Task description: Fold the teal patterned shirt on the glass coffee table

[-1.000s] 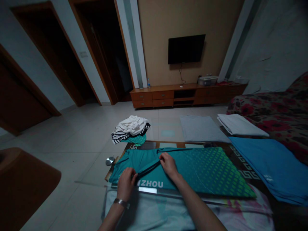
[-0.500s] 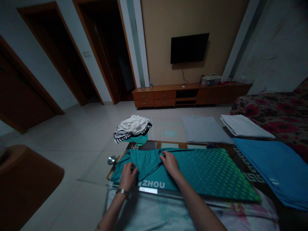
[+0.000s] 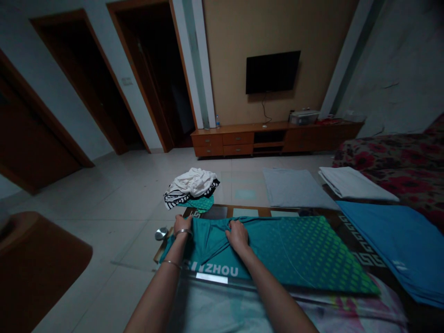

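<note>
A teal and green shirt (image 3: pixel 277 249), folded lengthwise, lies across the glass-topped table in front of me, with white letters "ZHOU" showing along its near edge. My left hand (image 3: pixel 182 225) is closed on the shirt's far left part, near the sleeve; a bracelet circles the wrist. Around the middle of the far edge, my right hand (image 3: pixel 237 236) pinches the gathered fabric near the collar. Creases run through the cloth between the two hands.
Crumpled white and black-striped clothes (image 3: pixel 192 182) sit at the table's far left. Folded grey cloth (image 3: pixel 294 187), white cloth (image 3: pixel 355 183) and blue cloth (image 3: pixel 395 240) lie to the right. A round metal object (image 3: pixel 161 233) is by the left edge. A flowered sofa (image 3: pixel 391 152) stands right.
My left hand has moved away from me to the shirt's far left edge and closed on the fabric. My right hand has shifted slightly left and tightened on the cloth.
</note>
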`<state>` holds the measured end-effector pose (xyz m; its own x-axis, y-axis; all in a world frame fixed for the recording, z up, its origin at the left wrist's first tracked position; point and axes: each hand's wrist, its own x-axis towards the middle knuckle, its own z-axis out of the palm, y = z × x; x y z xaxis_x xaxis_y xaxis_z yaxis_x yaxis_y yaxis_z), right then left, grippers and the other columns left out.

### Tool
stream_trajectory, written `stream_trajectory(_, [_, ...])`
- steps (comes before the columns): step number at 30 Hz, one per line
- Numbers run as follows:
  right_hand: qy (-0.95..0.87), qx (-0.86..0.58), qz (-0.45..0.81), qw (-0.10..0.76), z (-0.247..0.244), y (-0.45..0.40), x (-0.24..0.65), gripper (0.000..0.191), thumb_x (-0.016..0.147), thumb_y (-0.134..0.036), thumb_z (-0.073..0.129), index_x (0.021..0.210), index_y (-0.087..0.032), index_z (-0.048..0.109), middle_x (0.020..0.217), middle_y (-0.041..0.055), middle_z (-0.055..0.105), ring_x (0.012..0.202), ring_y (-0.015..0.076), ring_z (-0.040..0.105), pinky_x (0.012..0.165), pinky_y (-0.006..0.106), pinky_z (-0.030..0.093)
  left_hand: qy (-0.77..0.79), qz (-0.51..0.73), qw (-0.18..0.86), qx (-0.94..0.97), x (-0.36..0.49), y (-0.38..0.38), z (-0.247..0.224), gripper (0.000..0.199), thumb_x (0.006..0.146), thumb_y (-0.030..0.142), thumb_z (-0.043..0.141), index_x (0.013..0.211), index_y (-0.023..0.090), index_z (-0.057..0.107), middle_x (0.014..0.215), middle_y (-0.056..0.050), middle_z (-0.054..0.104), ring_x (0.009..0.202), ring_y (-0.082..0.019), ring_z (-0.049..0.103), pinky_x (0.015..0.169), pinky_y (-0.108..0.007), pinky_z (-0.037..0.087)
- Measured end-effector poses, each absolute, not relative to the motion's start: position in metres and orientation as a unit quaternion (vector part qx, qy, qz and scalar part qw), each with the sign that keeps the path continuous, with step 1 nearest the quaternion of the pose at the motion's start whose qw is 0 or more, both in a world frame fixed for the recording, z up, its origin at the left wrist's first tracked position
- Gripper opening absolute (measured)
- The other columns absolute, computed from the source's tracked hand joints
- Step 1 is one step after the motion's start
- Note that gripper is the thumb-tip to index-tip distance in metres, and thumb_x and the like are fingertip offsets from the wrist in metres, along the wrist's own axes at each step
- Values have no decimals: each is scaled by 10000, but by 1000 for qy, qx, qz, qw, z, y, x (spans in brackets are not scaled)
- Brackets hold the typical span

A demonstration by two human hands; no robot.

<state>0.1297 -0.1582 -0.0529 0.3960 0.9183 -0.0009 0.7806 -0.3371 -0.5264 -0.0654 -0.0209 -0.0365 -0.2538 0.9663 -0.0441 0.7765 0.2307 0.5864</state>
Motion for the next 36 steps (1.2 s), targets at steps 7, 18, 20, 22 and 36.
stream_trajectory(7, [-482,-778,217,340,-67,-155,132,367,807,-195,581,1171,-158,548,1033,101,684,988,210,630,800,256,428,747,240,192,590,-65,-18,-39,431,731,204,580,1147,104,533,1074,-184,648,1023,-306,599,851,-367,444])
stream_trajectory(18, [-527,-774,225,268,-61,-166,144,591,750,-191,630,1323,-239,493,1094,84,674,1004,238,626,801,296,447,735,298,222,567,-69,-25,-55,427,747,87,495,1166,156,539,1086,-123,655,993,-223,617,803,-278,479])
stream_trajectory(20, [-544,-770,213,257,-55,-168,144,642,737,-227,659,1349,-222,464,1108,95,667,1017,251,618,806,308,446,736,300,237,559,-69,-27,-54,464,763,116,511,1226,139,494,1092,-135,642,989,-218,617,786,-272,486])
stream_trajectory(22, [-550,-760,215,272,-54,-164,145,660,752,-311,670,1364,-205,447,1109,104,665,1015,251,618,816,314,447,733,300,256,554,-70,-31,-52,529,776,177,543,1291,126,434,1089,-137,627,956,-210,624,737,-262,497])
stream_trajectory(36, [-517,-690,290,415,-84,-127,147,401,745,-105,574,1136,-144,652,1095,67,691,937,176,640,861,266,476,534,223,584,569,-70,-120,-28,588,608,150,692,1186,110,589,620,53,520,472,-50,433,495,-196,433])
